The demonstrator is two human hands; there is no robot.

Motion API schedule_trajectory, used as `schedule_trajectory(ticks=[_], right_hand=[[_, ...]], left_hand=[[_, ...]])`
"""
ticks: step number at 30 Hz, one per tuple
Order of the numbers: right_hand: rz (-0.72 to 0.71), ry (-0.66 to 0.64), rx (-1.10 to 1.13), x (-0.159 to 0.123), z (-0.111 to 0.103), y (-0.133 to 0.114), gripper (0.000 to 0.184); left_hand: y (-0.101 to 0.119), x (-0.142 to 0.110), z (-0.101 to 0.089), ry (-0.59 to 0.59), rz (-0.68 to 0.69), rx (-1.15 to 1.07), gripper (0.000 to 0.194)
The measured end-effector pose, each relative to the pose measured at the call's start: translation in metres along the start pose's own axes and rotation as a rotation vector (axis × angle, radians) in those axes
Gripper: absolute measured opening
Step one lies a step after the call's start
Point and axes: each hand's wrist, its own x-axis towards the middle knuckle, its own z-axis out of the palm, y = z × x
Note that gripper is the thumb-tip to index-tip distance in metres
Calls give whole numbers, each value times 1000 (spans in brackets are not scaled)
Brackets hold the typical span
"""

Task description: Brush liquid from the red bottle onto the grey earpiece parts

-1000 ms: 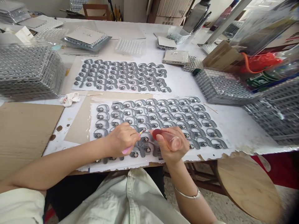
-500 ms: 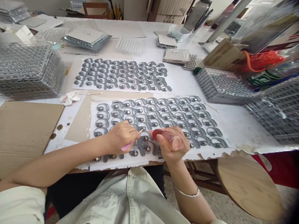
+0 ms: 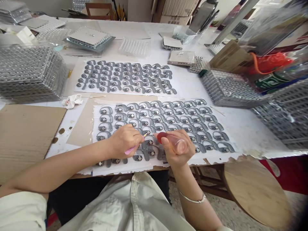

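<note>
My left hand (image 3: 126, 140) is closed on a thin pink stick (image 3: 130, 150) with a yellowish tip, which points at one of the grey hook-shaped parts. In my right hand (image 3: 180, 150) is a small squeeze bottle (image 3: 172, 141) of reddish liquid, tilted with its red end and thin nozzle toward the same spot. Both tips come close together over the near sheet; whether they touch a part is too small to tell. Rows of grey hook-shaped parts (image 3: 168, 112), each with a round metallic end, lie on this white sheet (image 3: 96, 120) under and around my hands.
A second sheet of similar parts (image 3: 126, 77) lies farther back. Stacked clear trays (image 3: 29, 73) stand at the left, with more trays (image 3: 231, 86) at the right. Cardboard (image 3: 29, 128), a crumpled tissue (image 3: 72, 101) and a cotton swab (image 3: 98, 96) lie on the left side. A round stool (image 3: 257, 192) stands below.
Both hands stay almost in place. The bottle in my right hand has shifted very slightly; the parts on the sheets have not moved.
</note>
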Motion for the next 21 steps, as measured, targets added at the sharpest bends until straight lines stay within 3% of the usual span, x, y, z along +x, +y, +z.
schedule_trajectory(ticks=[21], right_hand=[[0,-17,43,1,0,-1,14]], left_hand=[[-4,2,-5,-41,-65,-129,13]])
